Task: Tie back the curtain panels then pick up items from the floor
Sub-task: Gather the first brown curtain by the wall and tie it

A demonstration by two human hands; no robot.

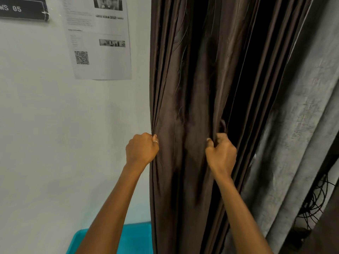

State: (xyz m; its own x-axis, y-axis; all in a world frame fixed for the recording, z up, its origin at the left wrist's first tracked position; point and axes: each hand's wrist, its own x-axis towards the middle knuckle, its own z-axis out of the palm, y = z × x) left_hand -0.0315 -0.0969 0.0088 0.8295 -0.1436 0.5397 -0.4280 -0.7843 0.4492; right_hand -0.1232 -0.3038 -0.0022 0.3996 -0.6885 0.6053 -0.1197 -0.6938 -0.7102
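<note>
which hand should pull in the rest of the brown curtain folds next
Likely the right hand: it grips the brown curtain mid-panel, next to the loose folds on its right. The left hand holds the wall-side edge, farther from them.

The dark brown curtain panel hangs in tight vertical pleats, bunched between my left hand and my right hand. A grey curtain panel hangs just to its right.

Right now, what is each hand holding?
Left hand: closed on the left edge of the dark brown pleated fabric curtain.
Right hand: closed on a fold of it.
</note>
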